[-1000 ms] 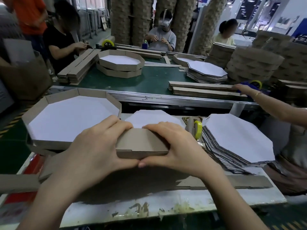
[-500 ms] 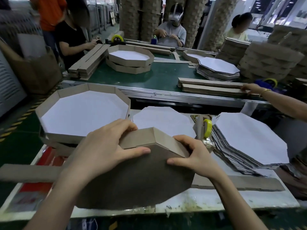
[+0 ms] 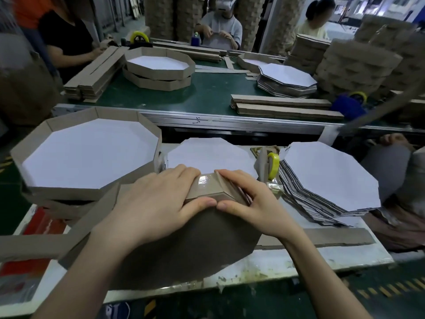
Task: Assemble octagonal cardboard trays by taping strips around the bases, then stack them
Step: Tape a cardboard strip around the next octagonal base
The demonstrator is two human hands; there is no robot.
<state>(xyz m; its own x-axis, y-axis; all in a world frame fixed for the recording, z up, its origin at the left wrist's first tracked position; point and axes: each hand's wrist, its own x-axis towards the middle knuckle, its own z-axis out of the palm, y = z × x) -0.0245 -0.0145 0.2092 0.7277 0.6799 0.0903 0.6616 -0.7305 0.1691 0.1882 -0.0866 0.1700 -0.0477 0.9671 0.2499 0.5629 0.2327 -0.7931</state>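
I hold a brown octagonal tray (image 3: 184,247) upside down and tilted toward me at the table's front. My left hand (image 3: 151,203) grips its far rim, fingers over the strip, thumb on the base. My right hand (image 3: 250,203) grips the rim beside it, thumb tip meeting the left thumb. Shiny tape (image 3: 203,180) shows on the strip corner between my hands. A white octagonal base (image 3: 209,155) lies behind the tray. A finished tray (image 3: 89,153) tops a stack at left. A stack of white bases (image 3: 326,178) lies at right.
A yellow tape dispenser (image 3: 271,166) stands between the loose base and the right stack. Long cardboard strips (image 3: 322,236) lie along the white table's front. Behind runs a green conveyor (image 3: 207,93) with trays, strips and bases; other people work around it.
The tray has been turned in my hands. My right hand slid left along the rim until both thumbs met, over a taped corner that was not showing before.
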